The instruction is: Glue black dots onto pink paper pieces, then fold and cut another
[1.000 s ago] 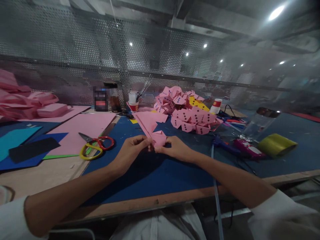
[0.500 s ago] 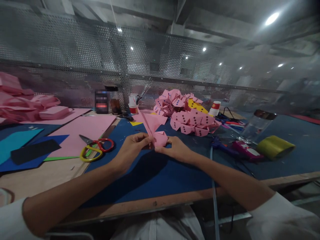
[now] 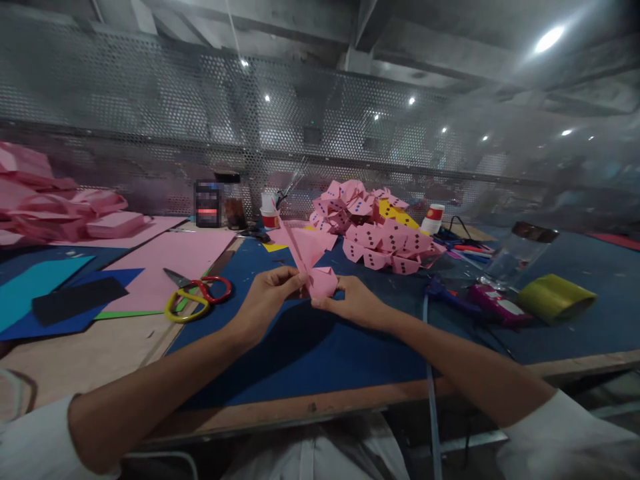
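Observation:
A folded pink paper piece (image 3: pixel 323 283) is held between both hands just above the blue table surface. My left hand (image 3: pixel 277 288) pinches its left side, where a tall pointed flap rises and fans away from me. With thumb below and fingers behind, my right hand (image 3: pixel 350 300) grips the rounded right end. The fingertips behind the paper are partly hidden. Beyond the hands lies a heap of folded pink paper shapes (image 3: pixel 387 241) with dark dots. Scissors (image 3: pixel 193 297) with one red and one yellow handle rest to the left of my left hand.
Pink sheets (image 3: pixel 165 267), a black strip (image 3: pixel 80 300) and blue paper lie at left, near a pile of pink paper boxes (image 3: pixel 115 223). At right are a purple glue gun (image 3: pixel 500 305), a yellow tape roll (image 3: pixel 556 298) and a clear jar (image 3: pixel 520 253). Paper cups (image 3: pixel 433 219) stand behind.
The view has shifted slightly, so the table things appear a little further right. Both hands keep their grip on the pink paper, whose fanned flap looks slightly wider.

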The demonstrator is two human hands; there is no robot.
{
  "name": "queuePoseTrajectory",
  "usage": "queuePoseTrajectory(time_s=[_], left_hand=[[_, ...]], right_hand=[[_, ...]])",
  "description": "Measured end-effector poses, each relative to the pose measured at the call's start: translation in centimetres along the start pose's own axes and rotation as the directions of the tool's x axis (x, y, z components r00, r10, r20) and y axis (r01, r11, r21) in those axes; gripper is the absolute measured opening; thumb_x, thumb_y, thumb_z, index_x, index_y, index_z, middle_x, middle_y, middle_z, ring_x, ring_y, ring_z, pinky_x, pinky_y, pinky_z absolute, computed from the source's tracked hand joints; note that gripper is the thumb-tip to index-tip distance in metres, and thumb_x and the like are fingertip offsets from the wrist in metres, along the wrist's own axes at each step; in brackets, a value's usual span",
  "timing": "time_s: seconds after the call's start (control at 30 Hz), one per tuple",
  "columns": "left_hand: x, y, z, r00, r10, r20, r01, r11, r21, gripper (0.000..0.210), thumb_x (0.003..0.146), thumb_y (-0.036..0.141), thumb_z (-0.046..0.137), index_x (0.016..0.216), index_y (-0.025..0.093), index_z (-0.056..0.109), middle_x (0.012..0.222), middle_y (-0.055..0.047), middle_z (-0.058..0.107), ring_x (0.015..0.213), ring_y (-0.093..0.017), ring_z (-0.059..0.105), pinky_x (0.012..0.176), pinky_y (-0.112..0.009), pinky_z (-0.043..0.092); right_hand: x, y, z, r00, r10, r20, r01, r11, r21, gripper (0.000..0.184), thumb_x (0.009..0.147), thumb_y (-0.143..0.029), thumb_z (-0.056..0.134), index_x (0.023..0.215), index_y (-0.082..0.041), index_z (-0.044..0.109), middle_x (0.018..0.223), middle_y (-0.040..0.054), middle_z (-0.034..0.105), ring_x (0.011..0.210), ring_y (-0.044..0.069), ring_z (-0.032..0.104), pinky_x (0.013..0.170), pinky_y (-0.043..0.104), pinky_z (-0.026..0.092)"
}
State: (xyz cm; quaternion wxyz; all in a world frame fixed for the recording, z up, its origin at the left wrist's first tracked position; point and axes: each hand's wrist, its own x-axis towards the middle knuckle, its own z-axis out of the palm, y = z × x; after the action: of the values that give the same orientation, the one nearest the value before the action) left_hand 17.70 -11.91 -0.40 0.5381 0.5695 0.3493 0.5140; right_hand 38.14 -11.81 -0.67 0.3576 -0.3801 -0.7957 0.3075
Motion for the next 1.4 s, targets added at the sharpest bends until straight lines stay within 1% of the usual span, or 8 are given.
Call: queuePoseTrajectory(time_s=[0.23,0.43,0.53,0.77,0.9,1.2,1.3,1.4], left_hand=[[-0.05,-0.42,-0.18,1.000,0.009,-0.010,-0.009,1.000,-0.002,0.033,0.080,0.047,0.083,0.081,0.015,0.076,0.078,-0.002,0.068,0.075,-0.014,0.060,0.079,-0.028,0.054],[0.01,-0.34,-0.20,1.000,0.005,-0.021,-0.005,1.000,0.001,0.034,0.079,0.048,0.083,0.081,0.015,0.074,0.079,-0.002,0.067,0.077,-0.017,0.062,0.080,-0.031,0.054],[0.06,-0.36,-0.25,1.000,0.001,-0.020,-0.001,1.000,-0.001,0.036,0.077,0.050,0.084,0.080,0.015,0.075,0.077,-0.001,0.067,0.077,-0.017,0.063,0.080,-0.032,0.055],[-0.04,-0.45,-0.22,1.000,-0.005,-0.016,0.005,1.000,0.004,0.035,0.080,0.050,0.082,0.078,0.015,0.075,0.078,-0.002,0.068,0.074,-0.016,0.060,0.078,-0.029,0.054],[-0.06,-0.45,-0.18,1.000,-0.004,-0.022,0.004,1.000,0.002,0.035,0.082,0.050,0.081,0.077,0.016,0.074,0.078,-0.002,0.067,0.073,-0.015,0.059,0.079,-0.030,0.054],[-0.08,-0.05,-0.04,1.000,-0.014,0.000,0.014,1.000,-0.018,0.037,0.077,0.051,0.084,0.076,0.015,0.074,0.073,-0.001,0.065,0.074,-0.017,0.063,0.080,-0.031,0.056],[-0.17,0.12,0.03,1.000,-0.028,0.013,0.028,0.999,-0.024,0.038,0.076,0.051,0.084,0.074,0.016,0.070,0.073,0.000,0.065,0.073,-0.017,0.064,0.081,-0.033,0.056],[-0.10,0.12,-0.10,1.000,-0.027,0.010,0.027,0.999,-0.022,0.039,0.077,0.052,0.084,0.072,0.017,0.066,0.074,0.000,0.066,0.071,-0.017,0.063,0.082,-0.033,0.057]], right_hand=[[0.02,0.11,0.06,0.999,0.014,0.029,-0.015,0.999,0.042,0.029,0.087,-0.041,0.072,0.093,-0.013,0.078,0.094,0.0051,0.076,0.088,0.023,0.067,0.081,0.030,0.049],[-0.13,0.33,0.35,0.999,0.028,0.022,-0.029,0.999,0.039,0.029,0.084,-0.039,0.074,0.093,-0.012,0.078,0.094,0.0054,0.077,0.088,0.023,0.067,0.080,0.031,0.049],[-0.21,0.37,0.42,0.998,0.036,0.052,-0.040,0.996,0.074,0.030,0.084,-0.041,0.075,0.094,-0.012,0.078,0.093,0.0051,0.076,0.087,0.023,0.066,0.081,0.031,0.050],[-0.25,0.51,0.40,0.996,0.021,0.083,-0.027,0.996,0.080,0.033,0.085,-0.043,0.075,0.097,-0.012,0.078,0.095,0.0047,0.076,0.089,0.023,0.067,0.084,0.031,0.050],[-0.22,0.48,0.40,0.995,-0.008,0.101,-0.002,0.996,0.093,0.030,0.085,-0.041,0.076,0.097,-0.014,0.077,0.098,0.0037,0.076,0.091,0.023,0.066,0.086,0.030,0.049],[-0.48,0.27,0.53,0.995,0.012,0.100,-0.023,0.993,0.113,0.030,0.081,-0.043,0.078,0.080,-0.014,0.070,0.082,-0.0002,0.066,0.079,0.018,0.059,0.076,0.027,0.046],[-0.48,0.22,0.45,0.993,0.037,0.114,-0.049,0.994,0.102,0.032,0.081,-0.046,0.079,0.079,-0.015,0.069,0.078,-0.0012,0.064,0.076,0.017,0.057,0.073,0.027,0.044],[-0.40,0.04,0.19,0.985,0.050,0.164,-0.064,0.994,0.083,0.036,0.082,-0.050,0.078,0.084,-0.015,0.072,0.080,-0.0012,0.065,0.079,0.018,0.058,0.076,0.028,0.045]])
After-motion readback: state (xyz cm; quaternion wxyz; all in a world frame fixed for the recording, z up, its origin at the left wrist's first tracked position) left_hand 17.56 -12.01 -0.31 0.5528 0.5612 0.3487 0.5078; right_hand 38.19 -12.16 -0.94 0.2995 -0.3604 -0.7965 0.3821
